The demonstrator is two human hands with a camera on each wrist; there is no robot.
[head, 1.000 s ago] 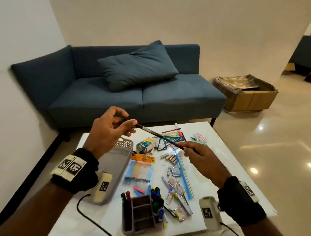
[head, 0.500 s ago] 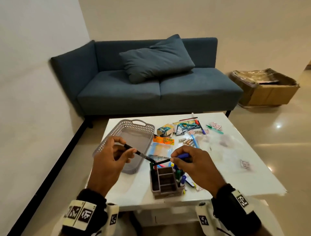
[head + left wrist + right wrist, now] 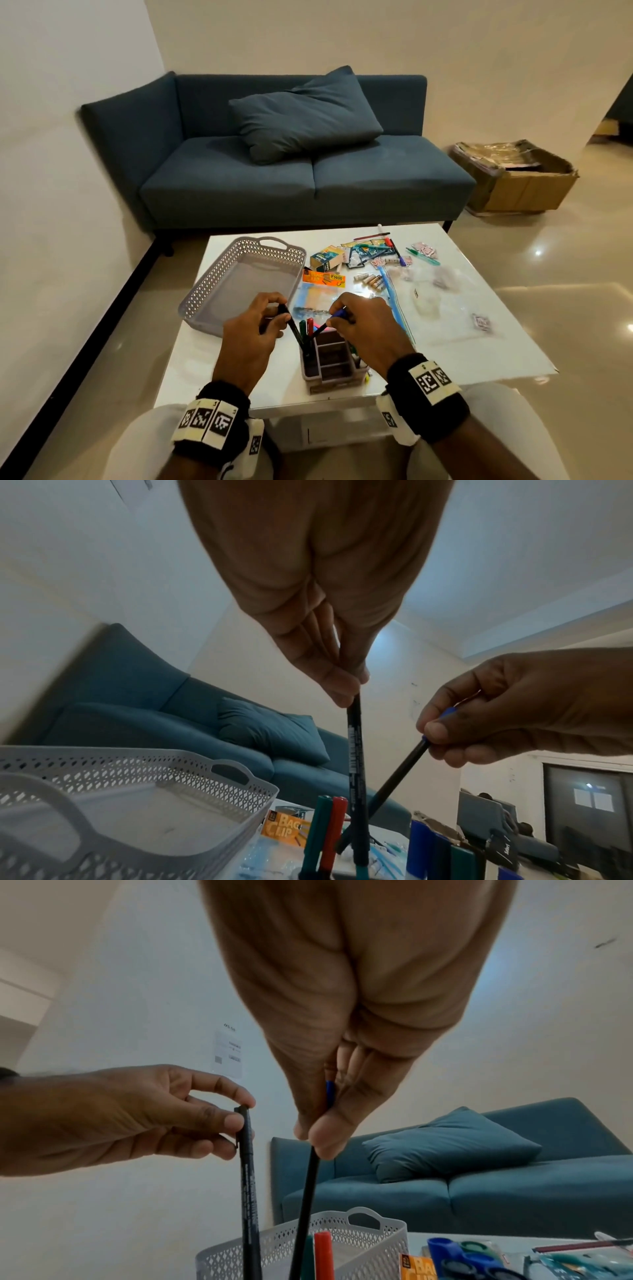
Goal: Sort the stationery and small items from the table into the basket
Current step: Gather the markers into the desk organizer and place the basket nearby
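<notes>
My left hand (image 3: pixel 278 310) pinches the top of a black pen (image 3: pixel 294 330), held almost upright with its lower end in the left slot of the grey desk organizer (image 3: pixel 337 377). My right hand (image 3: pixel 337 317) pinches a black pen with a blue end (image 3: pixel 320 329), slanted down into the same slot. A green marker (image 3: pixel 302 329) and a red marker (image 3: pixel 310 325) stand there too. The grey lattice basket (image 3: pixel 205 291) lies to the left with nothing in it. In the left wrist view the black pen (image 3: pixel 356 764) and the slanted pen (image 3: pixel 397 775) cross low down.
Loose items lie behind the organizer: an orange bag-clip packet (image 3: pixel 323 277), batteries (image 3: pixel 370 280), a small box (image 3: pixel 327 260), pens (image 3: pixel 394 245) and clear bags (image 3: pixel 424 301). A blue sofa (image 3: pixel 308 178) stands beyond the white table (image 3: pixel 479 359), a cardboard box (image 3: pixel 524 185) at right.
Both hands came down and toward me from above the table's middle. The two pens swung from lying nearly level to pointing down into the organizer's left slot.
</notes>
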